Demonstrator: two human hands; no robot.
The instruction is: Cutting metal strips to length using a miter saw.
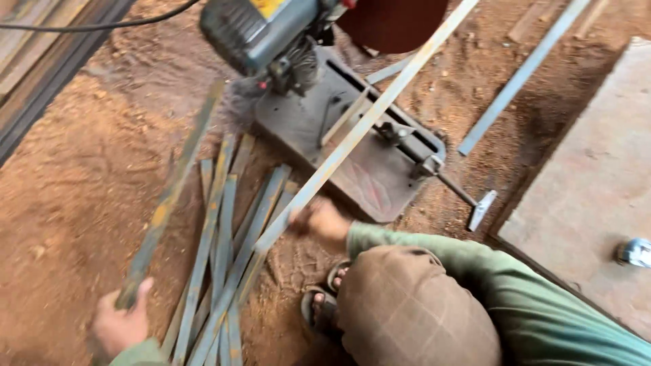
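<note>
The left hand grips a blurred, rusty flat steel bar; the right hand clasps a long pale metal strip lying across the grey chop saw base.

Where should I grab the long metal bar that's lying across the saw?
Probably at its near end, where the right hand already is. The bar slopes from there across the saw base toward the red blade, so come from the near side, fingers around the narrow strip.
</note>
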